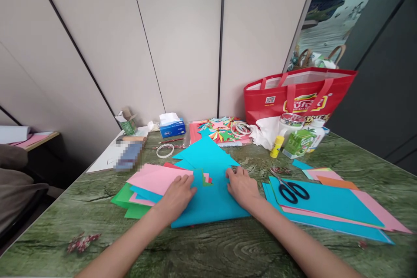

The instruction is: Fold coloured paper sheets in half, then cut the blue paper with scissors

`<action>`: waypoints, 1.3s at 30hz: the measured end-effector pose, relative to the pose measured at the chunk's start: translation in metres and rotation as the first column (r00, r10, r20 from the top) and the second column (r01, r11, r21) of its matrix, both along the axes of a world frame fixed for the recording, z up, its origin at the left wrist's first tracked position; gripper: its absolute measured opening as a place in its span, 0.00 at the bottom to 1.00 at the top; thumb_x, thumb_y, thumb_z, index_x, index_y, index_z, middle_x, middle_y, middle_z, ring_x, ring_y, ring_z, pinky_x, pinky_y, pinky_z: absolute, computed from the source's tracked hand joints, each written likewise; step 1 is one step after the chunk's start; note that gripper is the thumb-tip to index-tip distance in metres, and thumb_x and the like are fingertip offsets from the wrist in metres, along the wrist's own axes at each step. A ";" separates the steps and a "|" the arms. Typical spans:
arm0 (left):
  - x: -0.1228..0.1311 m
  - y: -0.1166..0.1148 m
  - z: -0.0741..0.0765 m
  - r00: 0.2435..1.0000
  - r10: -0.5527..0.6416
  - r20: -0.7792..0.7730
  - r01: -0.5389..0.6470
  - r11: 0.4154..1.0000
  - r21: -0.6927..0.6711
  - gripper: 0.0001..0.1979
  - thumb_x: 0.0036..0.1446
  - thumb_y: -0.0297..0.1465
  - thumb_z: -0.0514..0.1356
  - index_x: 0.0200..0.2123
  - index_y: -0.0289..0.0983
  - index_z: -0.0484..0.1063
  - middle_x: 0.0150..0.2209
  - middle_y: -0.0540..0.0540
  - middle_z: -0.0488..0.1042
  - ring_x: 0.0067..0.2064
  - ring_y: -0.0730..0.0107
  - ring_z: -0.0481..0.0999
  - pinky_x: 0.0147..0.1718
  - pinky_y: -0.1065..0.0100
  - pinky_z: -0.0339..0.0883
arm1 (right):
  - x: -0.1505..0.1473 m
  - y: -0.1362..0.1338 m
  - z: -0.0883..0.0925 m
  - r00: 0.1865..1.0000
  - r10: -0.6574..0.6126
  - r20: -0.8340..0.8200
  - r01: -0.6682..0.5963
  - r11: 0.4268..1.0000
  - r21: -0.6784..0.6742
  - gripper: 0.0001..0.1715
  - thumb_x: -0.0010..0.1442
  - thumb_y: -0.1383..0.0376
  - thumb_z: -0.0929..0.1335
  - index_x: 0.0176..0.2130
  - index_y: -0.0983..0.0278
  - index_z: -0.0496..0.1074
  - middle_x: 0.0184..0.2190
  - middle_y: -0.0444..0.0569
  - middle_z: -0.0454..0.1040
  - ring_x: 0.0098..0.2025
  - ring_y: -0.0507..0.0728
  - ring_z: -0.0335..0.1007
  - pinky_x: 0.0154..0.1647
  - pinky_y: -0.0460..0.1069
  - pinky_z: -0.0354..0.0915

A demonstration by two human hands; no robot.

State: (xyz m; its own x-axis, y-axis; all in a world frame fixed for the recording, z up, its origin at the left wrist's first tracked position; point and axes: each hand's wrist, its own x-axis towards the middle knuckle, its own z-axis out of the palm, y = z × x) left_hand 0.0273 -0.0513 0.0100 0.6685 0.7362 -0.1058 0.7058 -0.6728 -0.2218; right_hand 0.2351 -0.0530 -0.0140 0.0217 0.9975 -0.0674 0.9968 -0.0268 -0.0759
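A large blue paper sheet [208, 200] lies on the green table [208, 247] in front of me, with a folded blue point [205, 150] reaching away. My left hand [177, 195] rests on its left part, fingers together, pressing down near a small folded flap. My right hand [241, 186] presses flat on the right part, fingers stretched toward the left. Pink, green and blue sheets [150, 184] lie under and beside my left hand.
Black-handled scissors [289, 189] lie on stacked blue and pink sheets [329, 208] at the right. Behind stand a red bag [299, 95], a yellow glue stick [276, 146], a green carton [298, 143], a tissue box [172, 127], a tape roll [164, 150] and colourful paper stars [224, 130].
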 end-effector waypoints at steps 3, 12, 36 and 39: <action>0.000 0.004 0.003 0.997 -0.062 0.054 0.070 0.983 -0.170 0.17 0.54 0.17 0.45 0.41 0.33 0.68 0.41 0.38 0.71 0.42 0.60 0.71 0.40 0.65 0.61 | -0.002 0.003 -0.001 0.977 0.214 -0.016 -0.214 0.976 -0.027 0.14 0.58 0.71 0.58 0.40 0.62 0.69 0.42 0.57 0.67 0.46 0.62 0.63 0.33 0.49 0.57; 0.019 0.013 0.022 0.986 -0.090 -0.142 0.043 0.952 -0.302 0.31 0.53 0.20 0.47 0.59 0.48 0.53 0.37 0.41 0.72 0.35 0.59 0.74 0.31 0.67 0.61 | 0.009 0.014 0.005 0.871 0.485 -0.074 -0.491 0.861 -0.136 0.16 0.53 0.75 0.60 0.40 0.64 0.69 0.39 0.53 0.69 0.39 0.57 0.67 0.33 0.47 0.55; 0.027 0.020 0.008 1.000 0.008 -0.006 -0.010 0.906 -0.423 0.18 0.52 0.41 0.55 0.43 0.36 0.64 0.42 0.40 0.68 0.42 0.56 0.70 0.36 0.63 0.62 | -0.025 0.014 0.020 0.810 0.581 -0.079 -0.581 0.778 -0.239 0.12 0.56 0.68 0.62 0.38 0.69 0.72 0.40 0.59 0.73 0.41 0.61 0.70 0.36 0.49 0.62; 0.030 0.018 0.002 1.000 0.011 -0.023 -0.019 0.922 -0.386 0.21 0.52 0.43 0.55 0.43 0.35 0.64 0.43 0.38 0.67 0.44 0.53 0.69 0.38 0.62 0.61 | -0.021 0.010 0.020 0.774 0.616 -0.145 -0.632 0.739 -0.231 0.13 0.57 0.67 0.61 0.39 0.67 0.71 0.42 0.57 0.72 0.42 0.60 0.69 0.37 0.49 0.62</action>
State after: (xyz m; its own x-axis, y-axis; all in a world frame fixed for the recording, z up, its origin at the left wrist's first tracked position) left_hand 0.0569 -0.0338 0.0122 0.6527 0.6451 -0.3972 0.7143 -0.6987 0.0389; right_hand 0.2143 -0.0430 0.0058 -0.6116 0.7327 -0.2985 0.7910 0.5741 -0.2117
